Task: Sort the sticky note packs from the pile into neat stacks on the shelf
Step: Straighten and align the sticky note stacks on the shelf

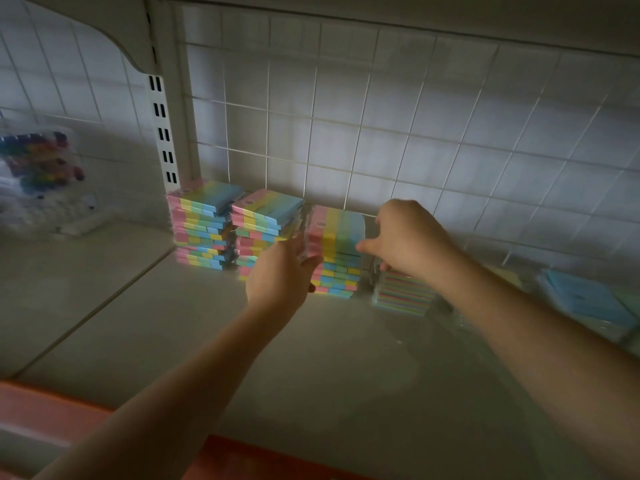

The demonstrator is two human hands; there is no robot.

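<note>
Pastel stack [335, 251]: L hand [277, 275] & R hand [408, 233] fingers straight, touching sides.

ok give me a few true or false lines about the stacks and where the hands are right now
1. Three stacks of multicoloured sticky note packs stand in a row against the wire grid. True: the left stack, the middle stack and the right stack.
2. Both hands are at the left stack. False: the left hand and the right hand flank the right stack.
3. The right hand's fingers reach to the right stack's top edge. True.
4. A striped pack lies on the shelf beneath the right wrist. True.
5. The blue packs sit left of the stacks. False: they lie at the far right.
6. The left hand holds a pack lifted high above the shelf. False: it holds no lifted pack; its fingers reach toward the right stack's side.
</note>
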